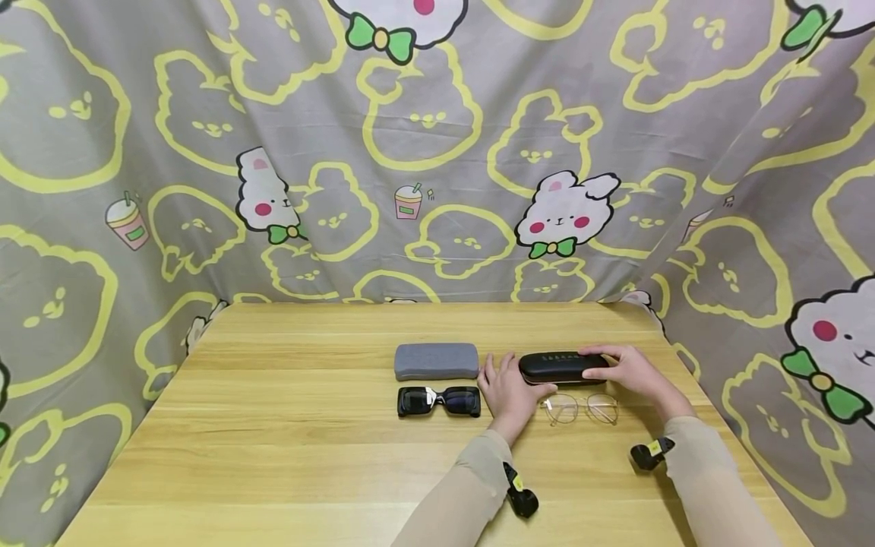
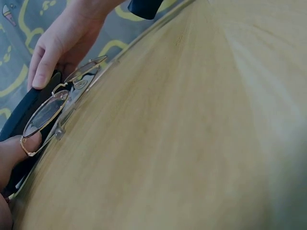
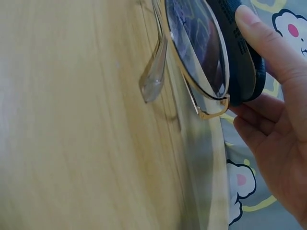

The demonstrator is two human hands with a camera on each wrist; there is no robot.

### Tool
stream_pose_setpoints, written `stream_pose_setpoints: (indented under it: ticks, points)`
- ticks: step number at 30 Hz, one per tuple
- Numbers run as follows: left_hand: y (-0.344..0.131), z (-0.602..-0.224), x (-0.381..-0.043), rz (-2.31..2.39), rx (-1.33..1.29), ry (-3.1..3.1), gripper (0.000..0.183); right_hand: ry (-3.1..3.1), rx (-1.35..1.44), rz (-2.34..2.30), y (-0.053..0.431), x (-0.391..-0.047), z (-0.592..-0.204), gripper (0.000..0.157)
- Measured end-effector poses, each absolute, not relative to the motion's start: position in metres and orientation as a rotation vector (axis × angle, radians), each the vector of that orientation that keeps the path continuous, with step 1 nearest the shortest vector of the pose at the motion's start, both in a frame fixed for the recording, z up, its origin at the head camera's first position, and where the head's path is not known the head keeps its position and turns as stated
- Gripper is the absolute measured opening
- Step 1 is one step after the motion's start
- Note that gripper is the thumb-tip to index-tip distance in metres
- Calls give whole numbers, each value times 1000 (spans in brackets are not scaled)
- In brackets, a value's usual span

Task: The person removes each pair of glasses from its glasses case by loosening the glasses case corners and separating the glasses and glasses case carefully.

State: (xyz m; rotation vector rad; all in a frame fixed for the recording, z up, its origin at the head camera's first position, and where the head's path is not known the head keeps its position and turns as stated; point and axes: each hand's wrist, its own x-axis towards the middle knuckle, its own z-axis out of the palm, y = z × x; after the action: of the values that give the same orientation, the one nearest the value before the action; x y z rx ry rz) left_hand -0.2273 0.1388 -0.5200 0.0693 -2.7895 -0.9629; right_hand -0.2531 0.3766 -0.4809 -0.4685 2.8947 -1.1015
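Note:
A black glasses case (image 1: 557, 368), its lid down, lies lengthwise at the right of the table. My right hand (image 1: 627, 370) grips its right end, the thumb (image 3: 268, 45) on the near side and the fingers behind. At the opposite end, my left hand (image 1: 511, 391) holds the case between thumb and index finger, with its other fingers spread to the left. Just in front of the case rest clear eyeglasses (image 1: 602, 409) with thin gold rims. The left thumb shows behind one lens (image 2: 45, 112) in the left wrist view.
Left of my left hand, a grey glasses case (image 1: 437, 360) sits behind black sunglasses (image 1: 459, 400). All of it is on a wooden table (image 1: 273, 425). A patterned curtain (image 1: 328, 251) hangs behind the table and along both sides.

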Motion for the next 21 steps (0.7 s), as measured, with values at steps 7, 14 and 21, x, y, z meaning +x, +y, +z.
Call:
stream_pose_setpoints:
  ticks: [7,14,21]
  points:
    - [138,-520,-229,-964,97,-2753,63,2900,-477,-1118,376,-252,-480,45]
    - [140,-521,-229,-942,100,-2765,68,2910,-482,-1093,375,-250,-482,47]
    - [140,-520,-228,-912,91,-2802,80,2901,-473,-1093,373,-253,-482,48]
